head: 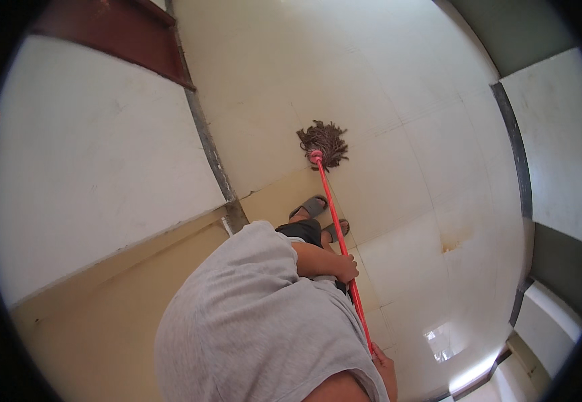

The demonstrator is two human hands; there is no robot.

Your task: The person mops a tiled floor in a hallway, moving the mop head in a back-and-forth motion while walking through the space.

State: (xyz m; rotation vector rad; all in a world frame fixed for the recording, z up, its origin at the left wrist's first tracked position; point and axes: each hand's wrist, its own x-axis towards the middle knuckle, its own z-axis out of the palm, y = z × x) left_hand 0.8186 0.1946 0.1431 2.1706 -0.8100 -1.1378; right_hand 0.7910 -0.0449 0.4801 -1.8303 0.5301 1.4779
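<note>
A string mop with a red handle (329,196) runs slantwise past my body. Its brown strands (326,138) are spread on the tiled floor beyond my feet, around a pink collar (316,156). Partway up the handle, my left hand (348,269) is wrapped around it. My right hand (383,367) holds the handle near its upper end, partly hidden by my grey sleeve.
Glossy pale tiles (396,166) cover the floor, with a brownish stain (453,239) to the right. A white wall (100,145) with a dark skirting (212,148) and a dark red door (115,35) stand on the left. My sandals (312,206) are beside the handle.
</note>
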